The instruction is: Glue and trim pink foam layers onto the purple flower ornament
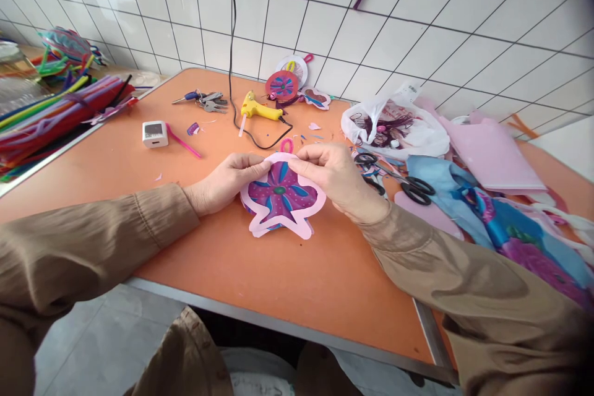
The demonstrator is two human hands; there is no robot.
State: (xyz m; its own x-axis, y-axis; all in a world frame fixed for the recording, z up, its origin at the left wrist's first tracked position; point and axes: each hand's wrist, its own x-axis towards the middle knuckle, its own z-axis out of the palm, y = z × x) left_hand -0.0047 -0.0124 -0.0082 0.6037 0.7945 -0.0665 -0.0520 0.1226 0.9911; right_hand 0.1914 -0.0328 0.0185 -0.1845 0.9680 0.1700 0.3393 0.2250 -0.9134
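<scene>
White power adapter (154,135) on the orange desk (223,266), pink pipe cleaner (185,142) just beside. Left hand (225,178): thumb and fingers pinched on the ornament's upper left rim. Yellow glue gun (260,110), behind. Pink-bordered purple petal ornament (279,191), mid-desk, between both hands. Right hand (338,176): likewise pinched, upper right rim. Black-handled scissors (407,180), farther right.
</scene>
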